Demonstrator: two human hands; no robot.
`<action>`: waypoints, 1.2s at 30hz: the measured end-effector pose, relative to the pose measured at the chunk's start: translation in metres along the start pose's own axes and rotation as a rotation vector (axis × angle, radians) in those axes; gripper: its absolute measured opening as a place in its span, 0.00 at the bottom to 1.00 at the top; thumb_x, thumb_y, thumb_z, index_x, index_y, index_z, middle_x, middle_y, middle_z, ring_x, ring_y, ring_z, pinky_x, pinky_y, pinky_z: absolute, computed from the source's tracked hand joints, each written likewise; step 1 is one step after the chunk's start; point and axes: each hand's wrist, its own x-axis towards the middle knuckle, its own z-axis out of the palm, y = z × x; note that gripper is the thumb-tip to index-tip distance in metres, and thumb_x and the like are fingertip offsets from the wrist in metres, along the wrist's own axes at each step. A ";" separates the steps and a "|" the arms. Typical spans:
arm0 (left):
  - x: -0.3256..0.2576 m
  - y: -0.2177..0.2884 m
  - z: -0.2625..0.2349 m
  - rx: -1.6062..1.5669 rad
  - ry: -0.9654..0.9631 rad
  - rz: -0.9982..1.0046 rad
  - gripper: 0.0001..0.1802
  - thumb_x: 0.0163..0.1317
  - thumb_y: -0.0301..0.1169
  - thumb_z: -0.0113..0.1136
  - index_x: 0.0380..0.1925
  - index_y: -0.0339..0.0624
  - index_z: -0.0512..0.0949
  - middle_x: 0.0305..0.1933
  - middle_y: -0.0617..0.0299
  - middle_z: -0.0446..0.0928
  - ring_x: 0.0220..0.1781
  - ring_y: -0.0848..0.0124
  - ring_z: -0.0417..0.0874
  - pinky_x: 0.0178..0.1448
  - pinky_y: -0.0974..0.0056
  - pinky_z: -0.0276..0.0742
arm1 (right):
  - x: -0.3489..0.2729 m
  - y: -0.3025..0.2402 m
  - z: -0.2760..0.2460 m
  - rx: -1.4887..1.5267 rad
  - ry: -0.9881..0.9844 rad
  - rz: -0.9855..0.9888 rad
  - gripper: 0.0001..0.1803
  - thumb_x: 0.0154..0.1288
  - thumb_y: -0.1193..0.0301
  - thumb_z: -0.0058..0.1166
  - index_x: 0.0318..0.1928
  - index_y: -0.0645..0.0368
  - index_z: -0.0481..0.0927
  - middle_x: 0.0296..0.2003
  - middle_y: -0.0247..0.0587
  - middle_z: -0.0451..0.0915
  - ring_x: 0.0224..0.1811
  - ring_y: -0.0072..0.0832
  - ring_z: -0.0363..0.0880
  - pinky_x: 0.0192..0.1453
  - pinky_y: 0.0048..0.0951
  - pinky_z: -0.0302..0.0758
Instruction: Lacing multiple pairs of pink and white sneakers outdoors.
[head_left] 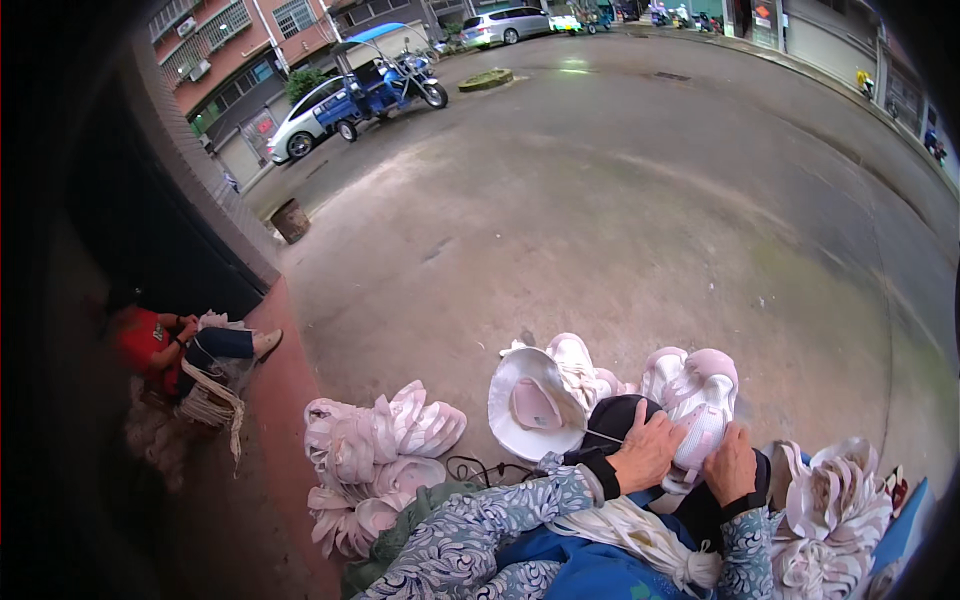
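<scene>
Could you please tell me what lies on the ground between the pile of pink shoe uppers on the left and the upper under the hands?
In the head view, a white upturned upper with a pink inside lies between the left pile and the upper both hands rest on.

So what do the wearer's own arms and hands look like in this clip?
Both hands, left hand and right hand, are bare, with no gloves. The sleeves are pale blue-grey with a white leaf-like swirl pattern, over dark black cuffs at the wrists.

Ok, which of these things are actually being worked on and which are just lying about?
In hand:
- pale pink shoe upper under the left hand and right hand
- white thread at the left hand

Lying about:
- left pile of pink uppers
- right pile
- white hat
- blue three-wheeler
</scene>
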 end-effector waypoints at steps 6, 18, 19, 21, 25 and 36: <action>0.009 -0.004 0.020 0.074 -0.001 0.010 0.21 0.48 0.30 0.60 0.43 0.36 0.71 0.36 0.53 0.74 0.45 0.56 0.74 0.58 0.45 0.60 | 0.000 0.009 0.001 0.075 0.020 -0.034 0.17 0.50 0.79 0.52 0.43 0.67 0.68 0.39 0.62 0.72 0.40 0.60 0.76 0.44 0.51 0.75; -0.005 -0.009 0.002 -0.251 0.065 -0.089 0.20 0.50 0.30 0.58 0.44 0.36 0.70 0.36 0.50 0.73 0.42 0.53 0.74 0.54 0.52 0.63 | -0.018 -0.006 -0.003 0.336 -0.026 0.049 0.17 0.50 0.73 0.55 0.39 0.69 0.69 0.36 0.65 0.73 0.40 0.60 0.75 0.45 0.53 0.73; -0.008 -0.008 0.000 -0.266 0.089 -0.076 0.22 0.51 0.31 0.59 0.46 0.36 0.70 0.37 0.50 0.74 0.43 0.53 0.74 0.54 0.51 0.63 | -0.016 -0.008 -0.003 0.331 -0.021 0.050 0.19 0.50 0.71 0.56 0.40 0.70 0.69 0.36 0.65 0.74 0.41 0.60 0.75 0.45 0.54 0.72; -0.012 -0.006 -0.004 -0.294 0.135 -0.061 0.26 0.52 0.34 0.61 0.51 0.36 0.69 0.38 0.50 0.74 0.45 0.53 0.74 0.54 0.51 0.63 | -0.013 -0.011 -0.002 0.300 -0.041 0.070 0.19 0.51 0.71 0.55 0.40 0.70 0.69 0.36 0.65 0.74 0.40 0.61 0.76 0.45 0.54 0.72; -0.018 -0.001 -0.002 -0.144 -0.004 0.037 0.44 0.51 0.37 0.66 0.67 0.37 0.59 0.62 0.39 0.63 0.63 0.45 0.67 0.64 0.42 0.60 | -0.012 -0.012 -0.002 0.294 -0.027 0.078 0.18 0.51 0.71 0.54 0.40 0.70 0.69 0.36 0.67 0.75 0.39 0.62 0.76 0.45 0.54 0.73; -0.033 0.005 0.030 0.103 0.005 0.157 0.36 0.60 0.29 0.52 0.69 0.32 0.55 0.67 0.29 0.56 0.68 0.38 0.62 0.69 0.43 0.61 | -0.030 -0.011 -0.003 0.306 -0.075 0.025 0.18 0.50 0.73 0.53 0.41 0.69 0.67 0.36 0.67 0.74 0.39 0.61 0.76 0.45 0.54 0.73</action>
